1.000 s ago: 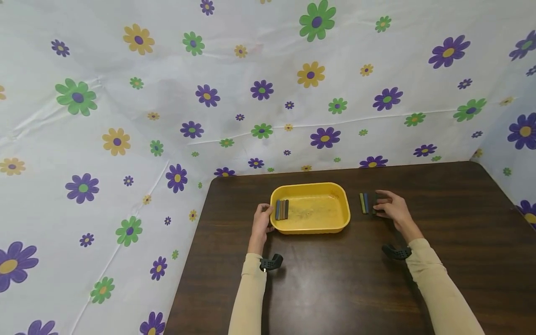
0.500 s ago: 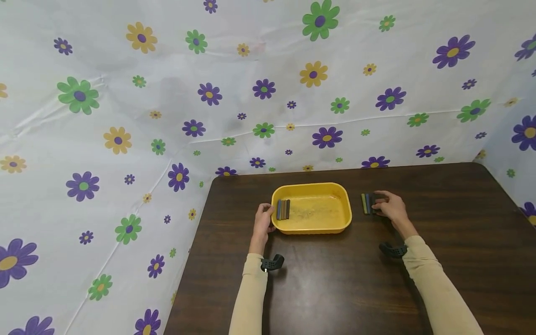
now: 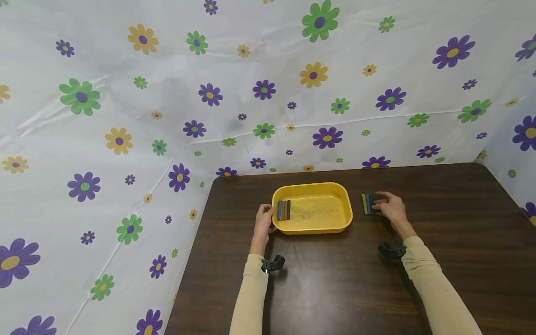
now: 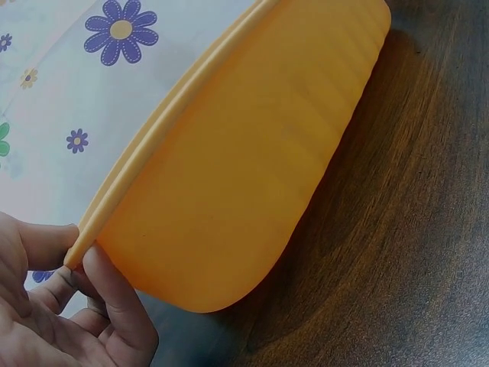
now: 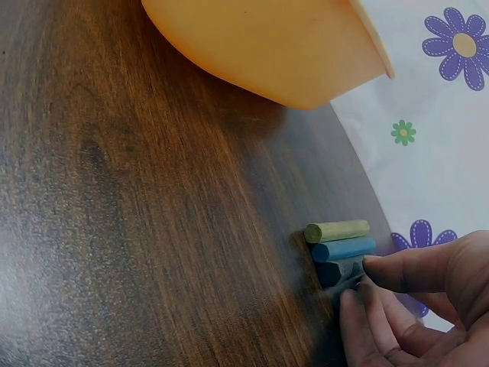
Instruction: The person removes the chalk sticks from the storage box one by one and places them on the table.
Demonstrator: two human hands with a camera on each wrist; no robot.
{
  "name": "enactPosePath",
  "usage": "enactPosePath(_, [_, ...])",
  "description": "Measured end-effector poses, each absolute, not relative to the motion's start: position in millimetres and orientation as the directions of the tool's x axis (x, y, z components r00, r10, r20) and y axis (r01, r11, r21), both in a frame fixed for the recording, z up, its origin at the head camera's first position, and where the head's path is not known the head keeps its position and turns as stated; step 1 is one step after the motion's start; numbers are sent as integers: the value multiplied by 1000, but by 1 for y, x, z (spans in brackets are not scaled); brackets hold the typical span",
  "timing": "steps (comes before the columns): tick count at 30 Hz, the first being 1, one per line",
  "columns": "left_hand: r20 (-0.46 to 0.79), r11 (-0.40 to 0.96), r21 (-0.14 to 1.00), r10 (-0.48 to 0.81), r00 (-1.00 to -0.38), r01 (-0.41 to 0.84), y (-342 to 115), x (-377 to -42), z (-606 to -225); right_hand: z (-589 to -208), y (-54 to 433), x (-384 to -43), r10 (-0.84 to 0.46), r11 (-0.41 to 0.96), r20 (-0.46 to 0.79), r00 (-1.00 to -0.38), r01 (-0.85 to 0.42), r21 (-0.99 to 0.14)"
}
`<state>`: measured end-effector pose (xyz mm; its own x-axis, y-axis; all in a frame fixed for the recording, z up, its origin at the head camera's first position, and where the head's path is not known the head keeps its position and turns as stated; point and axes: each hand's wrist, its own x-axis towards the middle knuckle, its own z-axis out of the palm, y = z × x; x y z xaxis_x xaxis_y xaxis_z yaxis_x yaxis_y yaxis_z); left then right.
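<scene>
My left hand [image 3: 264, 222] pinches the left rim of a yellow plastic tray [image 3: 311, 230]; in the left wrist view thumb and fingers lie on either side of the tray's rim [image 4: 164, 115]. Inside the tray, several chalk sticks [image 3: 284, 210] in blue, brown and black stand side by side at the left end. To the tray's right, my right hand [image 3: 391, 208] pinches a dark chalk stick [image 5: 334, 273] near one end, low at the table. Beside it lie a blue chalk stick [image 5: 344, 249] and a yellow-green chalk stick [image 5: 338, 231]. My fingers partly hide the dark stick.
Everything rests on a dark brown wooden table [image 3: 322, 288]. A white flowered sheet [image 3: 234, 60] hangs behind the table and along its left and right sides. Each wrist wears a black camera mount [image 3: 273, 263].
My right hand has shifted slightly left with the dark chalk stick, which now lies close beside the blue one. My left hand has kept its hold on the tray.
</scene>
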<state>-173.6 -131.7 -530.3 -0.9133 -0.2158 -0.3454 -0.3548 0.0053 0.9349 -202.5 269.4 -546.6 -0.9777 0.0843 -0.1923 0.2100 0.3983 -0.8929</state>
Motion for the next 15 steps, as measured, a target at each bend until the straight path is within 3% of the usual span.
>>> enactPosePath(15, [-348, -10, 935, -217, -912, -354, -133, -173, -530, -548, 266, -201, 146, 304, -217, -965, 253, -918])
